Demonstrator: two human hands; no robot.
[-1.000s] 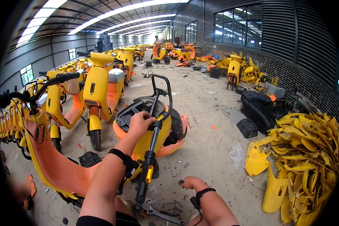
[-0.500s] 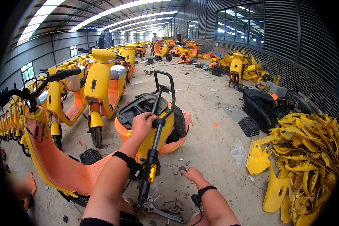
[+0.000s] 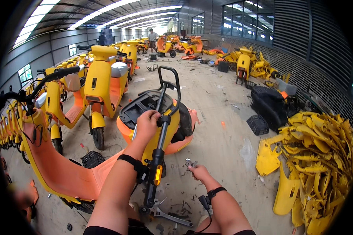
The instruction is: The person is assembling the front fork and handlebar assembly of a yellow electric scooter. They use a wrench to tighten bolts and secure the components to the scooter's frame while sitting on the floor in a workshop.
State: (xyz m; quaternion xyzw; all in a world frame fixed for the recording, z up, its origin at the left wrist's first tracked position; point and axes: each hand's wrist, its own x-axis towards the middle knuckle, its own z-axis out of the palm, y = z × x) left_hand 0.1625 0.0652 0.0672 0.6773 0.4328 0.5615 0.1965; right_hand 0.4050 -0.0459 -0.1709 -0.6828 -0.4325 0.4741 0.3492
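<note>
A black front fork (image 3: 156,156), fitted with a tube frame on top and an orange reflector low on its leg, leans before an orange-and-yellow scooter body (image 3: 113,166). My left hand (image 3: 147,123) is closed at the fork's clamp, its fingertips against the dark metal. Below that hand a short silver rod (image 3: 134,132) shows, mostly hidden. To the right, my right hand (image 3: 199,172) pinches a small silver metal piece (image 3: 190,163) above the floor, clear of the fork. Its exact kind is too small to tell. A large adjustable wrench (image 3: 170,218) lies by the fork's lower end.
Yellow scooters (image 3: 100,84) stand in rows on the left. A heap of yellow plastic panels (image 3: 317,164) fills the right side. Black baskets (image 3: 257,124) lie beyond it. Small metal scraps (image 3: 180,209) are strewn on the floor. Far back stands a person (image 3: 152,39).
My right hand has lifted slightly and turned, bringing the silver piece into clearer sight. The left hand stays at the fork's clamp. The whole view has shifted a little.
</note>
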